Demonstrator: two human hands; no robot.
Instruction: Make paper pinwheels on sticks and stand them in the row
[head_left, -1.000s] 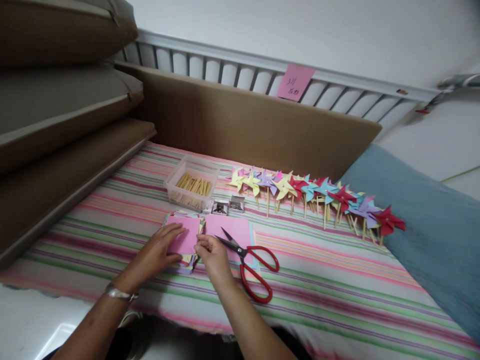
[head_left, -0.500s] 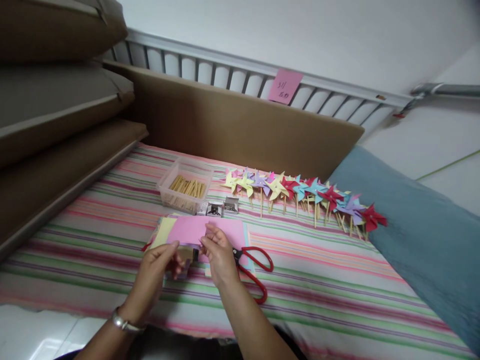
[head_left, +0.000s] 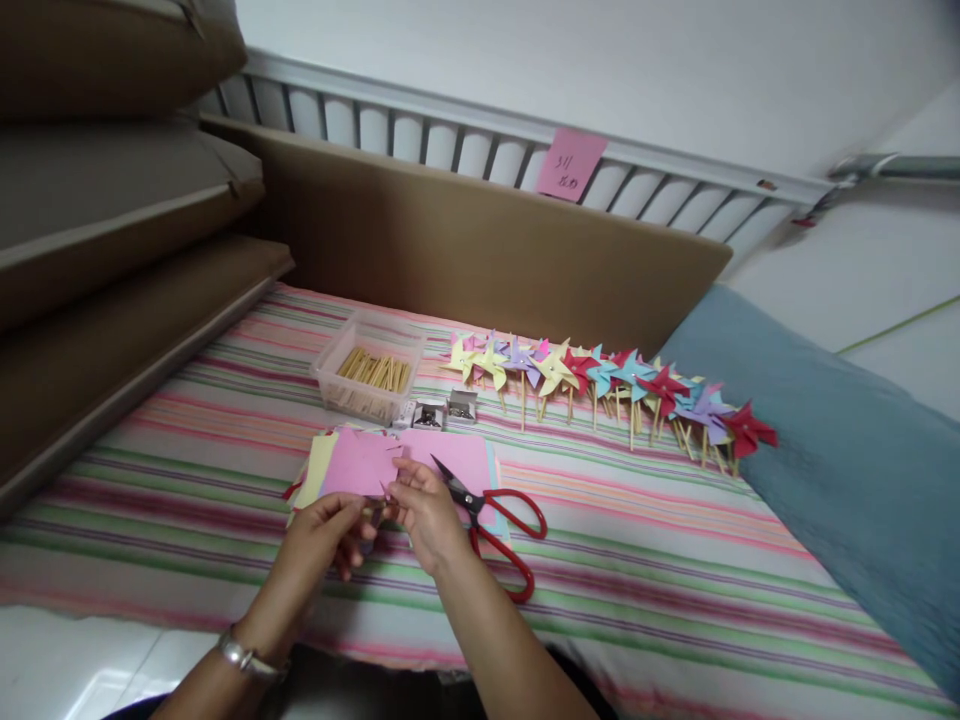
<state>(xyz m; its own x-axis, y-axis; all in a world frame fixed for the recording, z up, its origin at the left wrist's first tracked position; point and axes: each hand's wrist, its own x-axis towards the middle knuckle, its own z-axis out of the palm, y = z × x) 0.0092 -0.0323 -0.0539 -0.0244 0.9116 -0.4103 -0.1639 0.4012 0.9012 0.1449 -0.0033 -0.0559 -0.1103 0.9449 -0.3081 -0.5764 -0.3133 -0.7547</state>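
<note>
A pink sheet of paper (head_left: 361,466), seemingly with slits at its edges, is held up over a stack of coloured paper. My left hand (head_left: 328,532) pinches its near edge. My right hand (head_left: 420,508) grips its right side with thumb and fingers. Beneath lies the paper stack (head_left: 457,455), with pink on top and yellow and blue edges showing. Red-handled scissors (head_left: 474,503) lie on the stack with blades apart, just right of my right hand. The lower part of the held paper is hidden behind my fingers.
A clear plastic box (head_left: 367,370) of wooden sticks stands behind the stack. Two small boxes (head_left: 445,411) of metal pieces sit beside it. A row of paper pinwheels (head_left: 600,378) lies at the back right. Brown padded slabs (head_left: 112,240) rise at the left on the striped cloth (head_left: 660,580).
Both hands have shifted slightly left with the pink paper, and its right side has turned in my fingers. The scissor blades are now uncovered. The camera view has moved a little.
</note>
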